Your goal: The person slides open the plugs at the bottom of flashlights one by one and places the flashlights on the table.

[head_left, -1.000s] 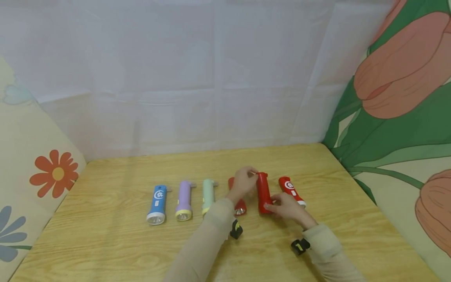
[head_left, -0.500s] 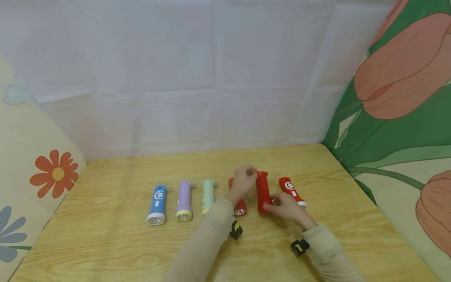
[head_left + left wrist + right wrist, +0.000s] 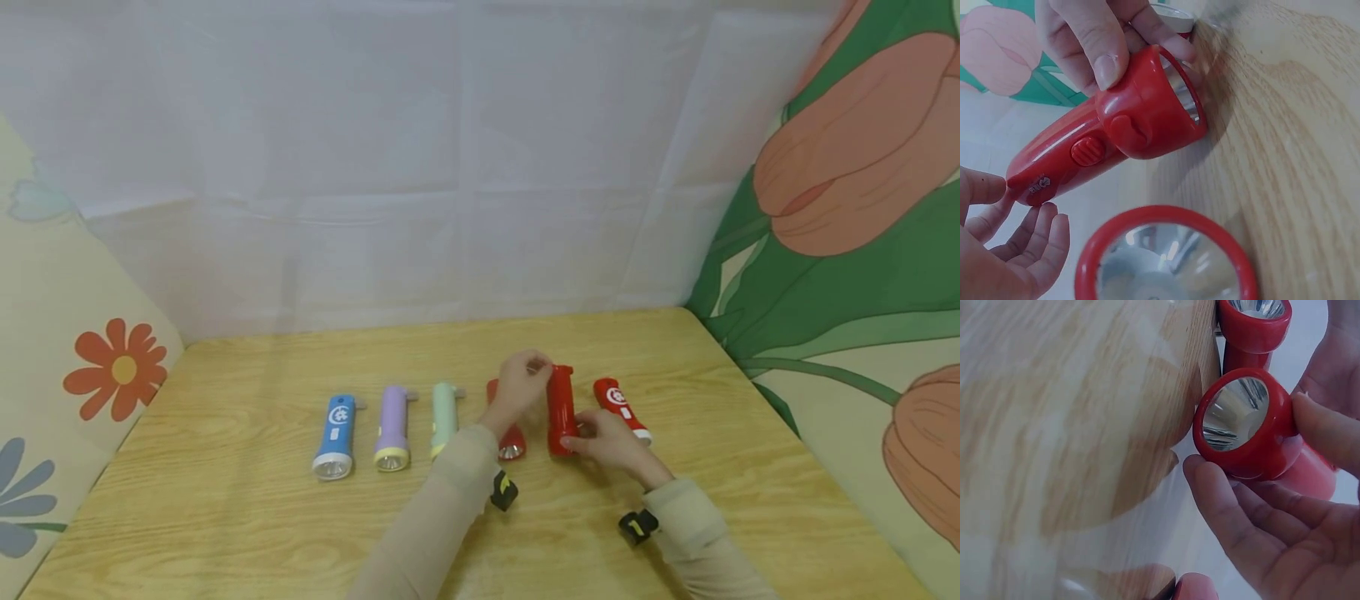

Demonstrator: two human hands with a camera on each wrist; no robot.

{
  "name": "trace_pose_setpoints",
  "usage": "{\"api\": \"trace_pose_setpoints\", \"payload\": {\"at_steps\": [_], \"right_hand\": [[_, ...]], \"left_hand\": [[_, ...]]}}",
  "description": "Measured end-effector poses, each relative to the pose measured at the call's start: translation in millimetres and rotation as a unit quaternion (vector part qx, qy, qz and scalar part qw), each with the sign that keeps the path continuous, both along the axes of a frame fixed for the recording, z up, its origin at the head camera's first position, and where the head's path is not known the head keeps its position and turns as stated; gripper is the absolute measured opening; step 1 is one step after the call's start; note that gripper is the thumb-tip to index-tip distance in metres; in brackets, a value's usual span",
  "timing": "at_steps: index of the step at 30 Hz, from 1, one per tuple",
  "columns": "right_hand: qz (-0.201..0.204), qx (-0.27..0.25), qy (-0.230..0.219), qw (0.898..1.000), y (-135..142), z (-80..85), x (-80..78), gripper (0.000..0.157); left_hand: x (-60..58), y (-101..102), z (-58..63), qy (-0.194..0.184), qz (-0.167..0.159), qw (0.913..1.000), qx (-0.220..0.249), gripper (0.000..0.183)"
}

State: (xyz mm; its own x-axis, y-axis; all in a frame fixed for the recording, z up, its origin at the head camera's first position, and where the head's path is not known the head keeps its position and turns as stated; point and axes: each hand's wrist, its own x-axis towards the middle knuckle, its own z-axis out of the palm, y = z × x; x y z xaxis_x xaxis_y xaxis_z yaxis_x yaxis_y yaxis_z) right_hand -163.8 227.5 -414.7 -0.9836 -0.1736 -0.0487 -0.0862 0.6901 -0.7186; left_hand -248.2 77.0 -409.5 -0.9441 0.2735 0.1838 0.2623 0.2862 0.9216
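Our right hand pinches the lens end of the red torch, and our left hand pinches its tail, holding it just above the table. With grips this light it might slip and knock the neighbouring torch.

Six plastic flashlights are laid in a row across the pale wooden table, lenses toward the near edge: from left to right the blue flashlight, the purple flashlight, the mint-green flashlight and three red ones. The first red flashlight is partly covered by the left hand, and the last red flashlight lies just behind the right hand. Between these two the middle red flashlight is held, its far end met by the left hand and its lens end gripped by the right hand.
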Motion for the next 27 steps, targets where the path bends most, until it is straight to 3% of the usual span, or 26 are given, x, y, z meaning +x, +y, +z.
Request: {"api": "trace_pose_setpoints", "payload": {"at_steps": [13, 27], "right_hand": [[-0.02, 0.009, 0.002, 1.0, -4.3, -0.7, -0.5, 0.03], [-0.015, 0.014, 0.009, 1.0, -0.4, -1.7, -4.3, 0.032]], "left_hand": [[3.9, 0.5, 3.0, 0.008, 0.007, 0.9994, 0.034, 0.007], [4.4, 6.0, 3.2, 0.039, -0.02, 0.9987, 0.026, 0.006]]}}
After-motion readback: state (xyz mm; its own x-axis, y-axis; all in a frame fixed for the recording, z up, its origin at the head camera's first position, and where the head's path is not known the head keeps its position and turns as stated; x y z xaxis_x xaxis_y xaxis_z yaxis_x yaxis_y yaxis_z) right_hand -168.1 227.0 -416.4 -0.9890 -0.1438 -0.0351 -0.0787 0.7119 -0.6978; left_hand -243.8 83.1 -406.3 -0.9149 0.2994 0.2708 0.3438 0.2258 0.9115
